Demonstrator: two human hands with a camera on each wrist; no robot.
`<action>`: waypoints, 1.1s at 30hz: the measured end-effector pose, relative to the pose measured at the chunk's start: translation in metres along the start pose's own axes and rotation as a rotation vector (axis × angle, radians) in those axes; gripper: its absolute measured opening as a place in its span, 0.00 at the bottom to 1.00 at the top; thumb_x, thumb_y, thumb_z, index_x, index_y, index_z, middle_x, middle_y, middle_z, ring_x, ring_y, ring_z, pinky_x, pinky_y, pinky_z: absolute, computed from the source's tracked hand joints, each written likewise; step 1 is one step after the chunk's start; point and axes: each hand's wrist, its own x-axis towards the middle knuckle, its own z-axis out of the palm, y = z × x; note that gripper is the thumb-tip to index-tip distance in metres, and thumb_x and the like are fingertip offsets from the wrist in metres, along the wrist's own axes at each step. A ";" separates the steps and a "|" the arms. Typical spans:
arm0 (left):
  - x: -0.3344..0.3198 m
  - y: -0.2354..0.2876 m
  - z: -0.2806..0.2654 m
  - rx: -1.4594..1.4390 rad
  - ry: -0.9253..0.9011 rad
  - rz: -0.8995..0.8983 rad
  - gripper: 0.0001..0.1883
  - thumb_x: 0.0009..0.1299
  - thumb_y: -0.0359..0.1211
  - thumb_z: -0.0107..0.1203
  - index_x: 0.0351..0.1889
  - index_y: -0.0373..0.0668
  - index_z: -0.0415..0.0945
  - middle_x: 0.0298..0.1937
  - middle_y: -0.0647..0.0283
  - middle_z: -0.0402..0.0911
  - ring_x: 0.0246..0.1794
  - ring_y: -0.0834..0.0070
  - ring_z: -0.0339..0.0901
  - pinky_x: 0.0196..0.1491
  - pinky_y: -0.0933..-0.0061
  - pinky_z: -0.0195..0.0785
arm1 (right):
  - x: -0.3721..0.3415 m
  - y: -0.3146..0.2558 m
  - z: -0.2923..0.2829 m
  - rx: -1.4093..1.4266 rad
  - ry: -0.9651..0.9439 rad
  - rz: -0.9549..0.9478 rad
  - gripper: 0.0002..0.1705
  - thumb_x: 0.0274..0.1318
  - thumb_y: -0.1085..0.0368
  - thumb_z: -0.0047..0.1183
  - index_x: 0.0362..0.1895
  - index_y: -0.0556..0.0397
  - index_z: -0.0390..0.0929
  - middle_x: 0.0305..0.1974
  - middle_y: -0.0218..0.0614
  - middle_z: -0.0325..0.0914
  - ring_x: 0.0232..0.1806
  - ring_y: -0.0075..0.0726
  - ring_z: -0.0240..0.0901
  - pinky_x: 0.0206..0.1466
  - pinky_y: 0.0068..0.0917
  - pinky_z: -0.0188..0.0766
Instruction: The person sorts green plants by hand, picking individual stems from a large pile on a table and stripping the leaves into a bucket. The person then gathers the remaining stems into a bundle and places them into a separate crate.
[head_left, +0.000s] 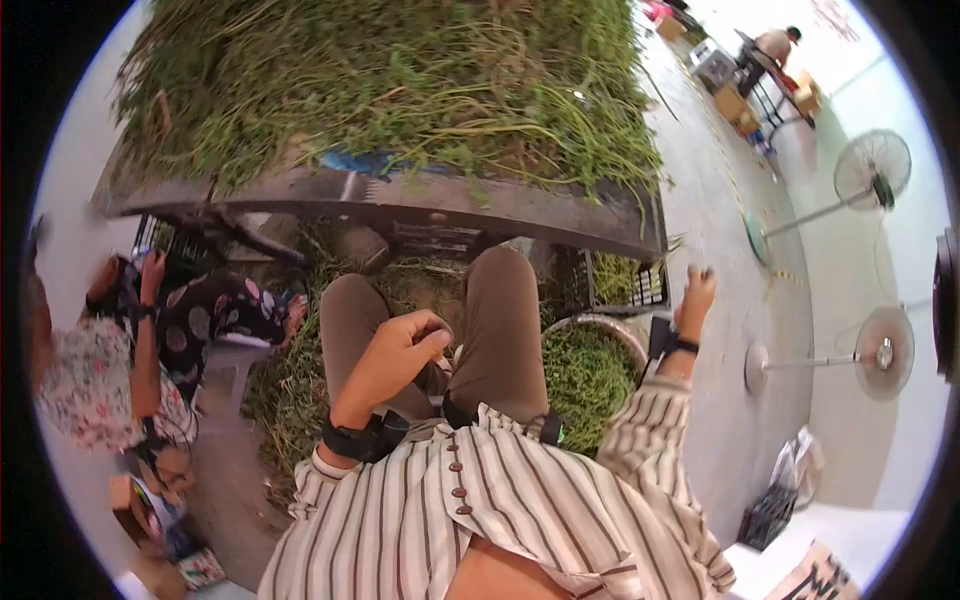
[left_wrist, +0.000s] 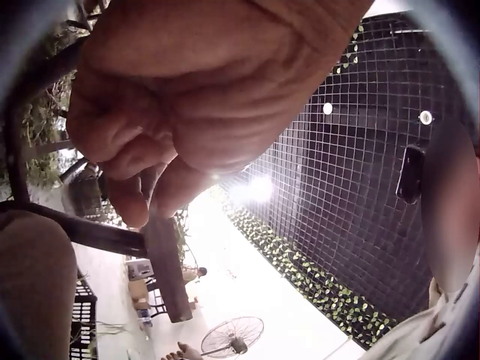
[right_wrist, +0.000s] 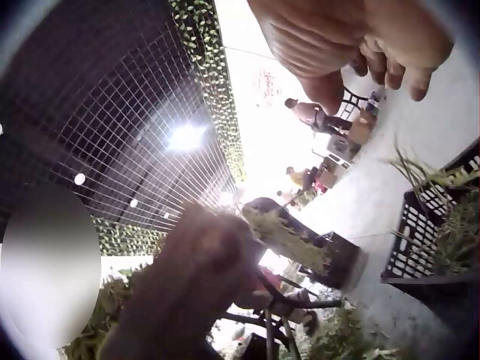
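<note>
In the head view the left hand [head_left: 393, 362] is over the lap, its fingers curled and the thumb beside the index finger. The left wrist view shows that hand [left_wrist: 187, 97] from the palm side, fingers bent inward, with no object visible in them. Out to the right side, past a round tub of green cuttings [head_left: 590, 385], is the right hand [head_left: 697, 300]. Its fingers [right_wrist: 397, 71] hang loosely bent in the right wrist view and hold nothing visible. A heap of leafy green stems [head_left: 400, 90] covers the table [head_left: 450, 203] in front of the knees.
Black crates [head_left: 628, 280] stand under the table's right end. Cut greens [head_left: 285, 400] lie on the floor at left, near a seated person [head_left: 100, 370]. Two standing fans [head_left: 885, 352] are at right, and a plastic bag [head_left: 797, 465] is at lower right. Another person [head_left: 775, 45] is far back.
</note>
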 end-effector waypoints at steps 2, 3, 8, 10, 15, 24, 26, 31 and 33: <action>-0.005 -0.001 -0.003 0.047 0.037 -0.022 0.10 0.67 0.33 0.49 0.35 0.34 0.73 0.26 0.68 0.73 0.28 0.83 0.68 0.32 0.79 0.61 | -0.008 0.047 -0.001 0.067 -0.055 0.133 0.31 0.55 0.64 0.50 0.60 0.67 0.58 0.58 0.49 0.63 0.59 0.43 0.61 0.62 0.34 0.56; -0.006 0.000 -0.004 0.032 0.024 -0.028 0.10 0.67 0.33 0.49 0.35 0.34 0.73 0.26 0.68 0.73 0.28 0.83 0.68 0.32 0.79 0.61 | -0.051 0.002 0.013 0.130 0.041 0.169 0.22 0.58 0.64 0.47 0.55 0.63 0.65 0.50 0.43 0.71 0.51 0.36 0.68 0.53 0.30 0.65; -0.008 -0.001 -0.008 0.039 0.006 -0.031 0.11 0.66 0.34 0.50 0.34 0.33 0.73 0.25 0.65 0.74 0.27 0.82 0.70 0.32 0.77 0.64 | -0.100 -0.038 0.036 0.337 0.003 0.263 0.12 0.64 0.60 0.41 0.37 0.54 0.73 0.29 0.29 0.74 0.31 0.22 0.69 0.31 0.19 0.68; -0.010 0.001 -0.006 0.066 0.019 -0.030 0.10 0.68 0.34 0.49 0.35 0.34 0.73 0.25 0.69 0.73 0.27 0.85 0.67 0.31 0.80 0.60 | -0.098 -0.047 0.035 0.371 -0.119 0.066 0.14 0.65 0.59 0.40 0.38 0.55 0.73 0.27 0.28 0.71 0.28 0.20 0.66 0.29 0.20 0.65; -0.019 0.004 -0.003 0.023 0.043 -0.023 0.10 0.68 0.34 0.49 0.36 0.35 0.74 0.25 0.69 0.73 0.27 0.85 0.67 0.32 0.80 0.60 | -0.093 -0.111 0.064 0.281 0.008 -0.146 0.15 0.63 0.58 0.41 0.36 0.57 0.73 0.31 0.33 0.71 0.30 0.24 0.65 0.34 0.23 0.64; -0.037 0.011 0.002 0.113 0.108 -0.031 0.10 0.68 0.35 0.49 0.36 0.36 0.74 0.26 0.69 0.74 0.28 0.84 0.68 0.32 0.81 0.60 | -0.068 -0.095 0.092 -0.162 0.106 -0.574 0.11 0.56 0.68 0.41 0.39 0.60 0.73 0.39 0.46 0.71 0.43 0.52 0.65 0.49 0.41 0.60; -0.036 0.012 0.007 0.136 0.098 -0.032 0.10 0.68 0.35 0.49 0.36 0.36 0.74 0.26 0.69 0.74 0.28 0.84 0.68 0.32 0.81 0.60 | -0.065 -0.092 0.093 -0.187 0.117 -0.576 0.10 0.57 0.68 0.41 0.38 0.60 0.73 0.40 0.46 0.70 0.44 0.51 0.64 0.49 0.40 0.59; -0.033 0.017 0.019 0.057 0.153 0.031 0.09 0.69 0.32 0.48 0.38 0.35 0.74 0.26 0.69 0.72 0.28 0.85 0.67 0.32 0.82 0.60 | -0.066 -0.090 0.094 -0.121 0.116 -0.583 0.10 0.58 0.68 0.40 0.37 0.60 0.73 0.38 0.45 0.70 0.42 0.49 0.64 0.49 0.40 0.59; -0.031 0.015 0.022 0.002 0.194 0.099 0.09 0.69 0.32 0.48 0.41 0.36 0.73 0.27 0.70 0.72 0.29 0.85 0.68 0.33 0.83 0.60 | -0.068 -0.092 0.094 -0.108 0.098 -0.588 0.10 0.59 0.68 0.39 0.37 0.60 0.73 0.37 0.43 0.69 0.42 0.48 0.63 0.47 0.40 0.59</action>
